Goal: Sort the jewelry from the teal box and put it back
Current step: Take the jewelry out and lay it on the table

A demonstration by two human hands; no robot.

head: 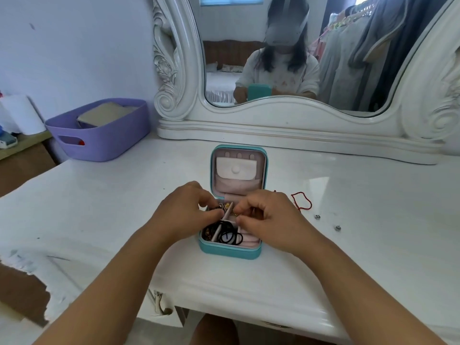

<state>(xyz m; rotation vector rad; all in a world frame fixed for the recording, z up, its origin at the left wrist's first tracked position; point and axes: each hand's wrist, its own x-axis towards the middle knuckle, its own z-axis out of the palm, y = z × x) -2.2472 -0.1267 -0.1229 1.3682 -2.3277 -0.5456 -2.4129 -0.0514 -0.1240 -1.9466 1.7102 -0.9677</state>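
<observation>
The teal box (230, 251) stands open on the white dressing table (348, 245), its lid upright with a pale pink lining and a snap pocket. Black hair ties (227, 235) lie in its front compartment, and small gold and dark pieces sit in the back ones. My left hand (185, 211) and my right hand (268, 217) both reach into the back of the box with fingers pinched; what each pinches is hidden. A red string bracelet (302, 200) and two small silver studs (316, 216) lie on the table right of the box.
A purple plastic basket (99, 130) with a cardboard piece stands at the back left. A carved white mirror (298, 70) runs along the back of the table. The table's left edge is chipped, with a drawer handle below the front.
</observation>
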